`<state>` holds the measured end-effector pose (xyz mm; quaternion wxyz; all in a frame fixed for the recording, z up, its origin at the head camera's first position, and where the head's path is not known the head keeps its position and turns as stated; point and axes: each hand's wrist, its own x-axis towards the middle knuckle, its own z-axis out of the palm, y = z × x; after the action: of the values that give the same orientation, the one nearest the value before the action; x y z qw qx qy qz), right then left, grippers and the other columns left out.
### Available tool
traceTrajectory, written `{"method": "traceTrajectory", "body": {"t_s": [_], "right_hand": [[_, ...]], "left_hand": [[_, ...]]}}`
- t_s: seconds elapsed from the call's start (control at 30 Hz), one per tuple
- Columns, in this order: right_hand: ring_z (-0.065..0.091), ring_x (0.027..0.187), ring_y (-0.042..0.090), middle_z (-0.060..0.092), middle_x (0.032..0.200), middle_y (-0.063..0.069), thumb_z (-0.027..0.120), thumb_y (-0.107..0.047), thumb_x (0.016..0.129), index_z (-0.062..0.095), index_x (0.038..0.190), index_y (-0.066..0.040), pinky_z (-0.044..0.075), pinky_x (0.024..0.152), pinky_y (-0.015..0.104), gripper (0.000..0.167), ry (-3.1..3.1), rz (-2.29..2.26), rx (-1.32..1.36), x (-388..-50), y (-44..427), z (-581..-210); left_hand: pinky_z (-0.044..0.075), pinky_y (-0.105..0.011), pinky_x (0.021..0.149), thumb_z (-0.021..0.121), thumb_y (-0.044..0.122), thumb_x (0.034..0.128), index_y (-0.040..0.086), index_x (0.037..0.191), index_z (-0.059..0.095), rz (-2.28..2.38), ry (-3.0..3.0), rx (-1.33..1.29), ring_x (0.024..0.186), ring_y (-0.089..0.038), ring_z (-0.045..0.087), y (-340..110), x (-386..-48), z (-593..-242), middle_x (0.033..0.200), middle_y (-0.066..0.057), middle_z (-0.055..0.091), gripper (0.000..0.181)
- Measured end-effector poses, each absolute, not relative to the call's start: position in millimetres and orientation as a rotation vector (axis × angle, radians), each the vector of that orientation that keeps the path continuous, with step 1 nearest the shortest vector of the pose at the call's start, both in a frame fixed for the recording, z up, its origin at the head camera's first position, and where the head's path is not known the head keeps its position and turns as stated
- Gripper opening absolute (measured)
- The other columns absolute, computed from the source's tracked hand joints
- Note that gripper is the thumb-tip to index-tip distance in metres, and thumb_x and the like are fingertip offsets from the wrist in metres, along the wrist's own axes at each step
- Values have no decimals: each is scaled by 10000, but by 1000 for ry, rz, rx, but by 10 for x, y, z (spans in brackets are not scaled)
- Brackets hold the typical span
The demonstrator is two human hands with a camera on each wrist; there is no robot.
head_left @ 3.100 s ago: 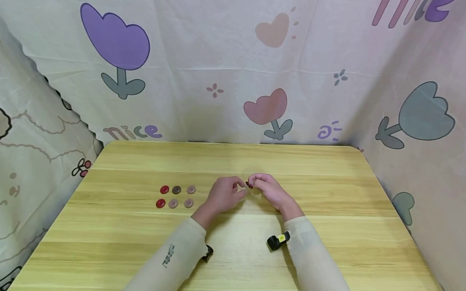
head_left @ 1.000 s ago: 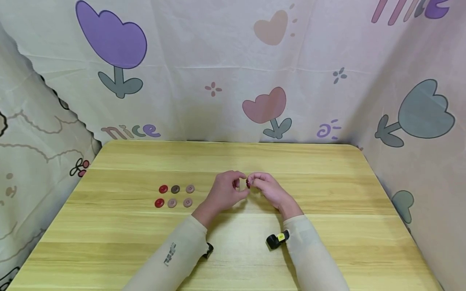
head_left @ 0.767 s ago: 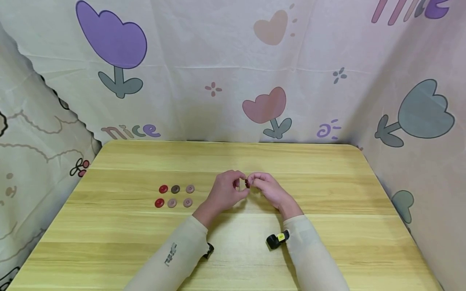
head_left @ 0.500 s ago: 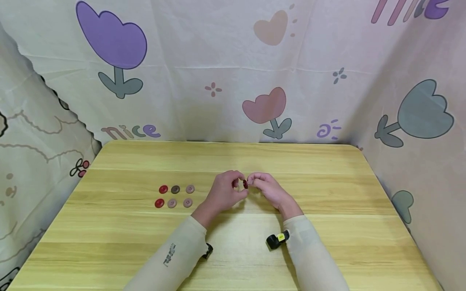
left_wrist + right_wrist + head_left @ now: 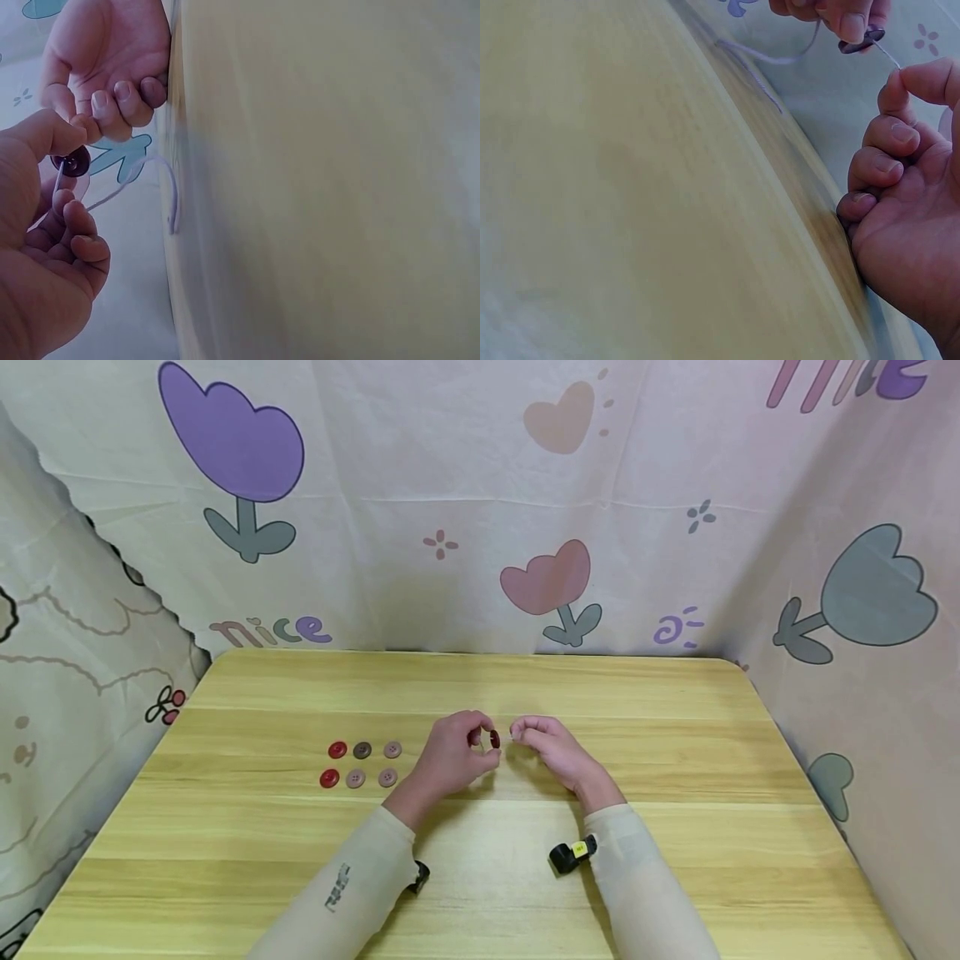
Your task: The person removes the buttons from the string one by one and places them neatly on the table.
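A dark red button (image 5: 495, 739) is pinched on edge between the thumb and index finger of my left hand (image 5: 453, 753). Through the button runs a thin pale string (image 5: 887, 55). My right hand (image 5: 558, 752) pinches the string just past the button, its other fingers curled in. In the left wrist view, the rest of the string (image 5: 174, 187) loops away from the left fingers and hangs loose. Both hands are above the middle of the wooden table (image 5: 660, 760), a small gap apart.
Several loose buttons lie in two rows left of the left hand: red ones (image 5: 338, 750), a dark brown one (image 5: 362, 750) and pinkish-beige ones (image 5: 387, 777). A patterned cloth (image 5: 420, 460) hangs behind the table and at its sides.
The button was at the right fingertips. Now the left hand has it and has moved left, away from the right hand, which has stayed nearly still.
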<state>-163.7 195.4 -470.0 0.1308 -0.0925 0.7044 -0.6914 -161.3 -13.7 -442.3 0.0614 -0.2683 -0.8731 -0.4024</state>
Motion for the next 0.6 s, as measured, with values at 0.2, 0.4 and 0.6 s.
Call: {"method": "traceTrajectory", "body": {"t_s": [0.2,0.4,0.6], "right_hand": [[488,1000,231,571,995,78,542,-90,959,585,978,116,368,941,402,212,2061,-1993,-270,-1647,1967,-4714],[484,999,238,570,991,79,543,-101,959,570,990,140,365,935,399,245,2068,-1987,-267,-1638,1962,-4703],[487,1002,238,572,985,65,541,-106,952,574,993,138,367,934,392,249,2077,-1982,-258,-1634,1956,-4696]], "left_hand": [[427,-294,585,807,83,753,118,912,662,-1247,-2668,-776,657,-141,476,-206,-1612,-4389,749,-70,578,217],[421,-311,590,810,90,768,115,931,661,-1270,-2679,-767,662,-161,470,-275,-1612,-4342,767,-105,580,222],[404,-323,591,804,98,777,119,938,662,-1272,-2694,-741,653,-169,455,-345,-1634,-4341,770,-137,572,216]]}}
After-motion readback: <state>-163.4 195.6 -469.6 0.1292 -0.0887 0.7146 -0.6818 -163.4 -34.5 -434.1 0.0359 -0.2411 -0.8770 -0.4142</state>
